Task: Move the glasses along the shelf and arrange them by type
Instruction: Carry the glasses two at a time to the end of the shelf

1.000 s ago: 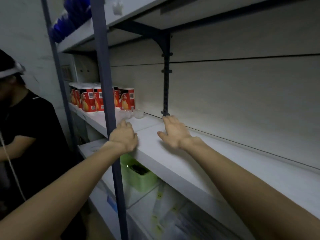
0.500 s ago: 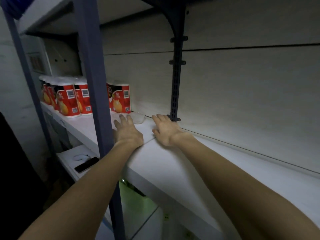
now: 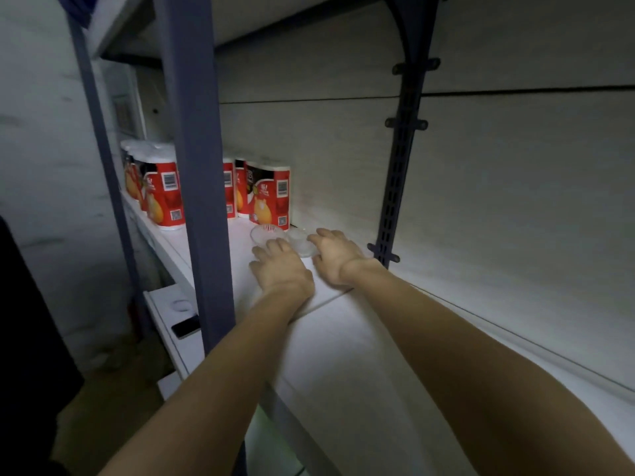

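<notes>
Sitting just ahead of both sets of fingertips, two small clear glasses point(image 3: 287, 238) stood low on the white shelf point(image 3: 343, 338), the one with a red pattern point(image 3: 267, 232) beyond the left hand point(image 3: 280, 269) and the plainer one point(image 3: 302, 243) between the two hands. They looked light, rigid, slick and breakable, so a hold around the sides seemed safer than a push on the rim. The left fingers lay loosely spread and flat, holding nothing; the right hand point(image 3: 335, 257) rested palm down, its fingers slightly curled beside the glass, contact unclear. Behind the fingertips red canisters point(image 3: 271, 194) blocked the way; the shelf's front edge lay by the left wrist, with open board back toward the elbows.
</notes>
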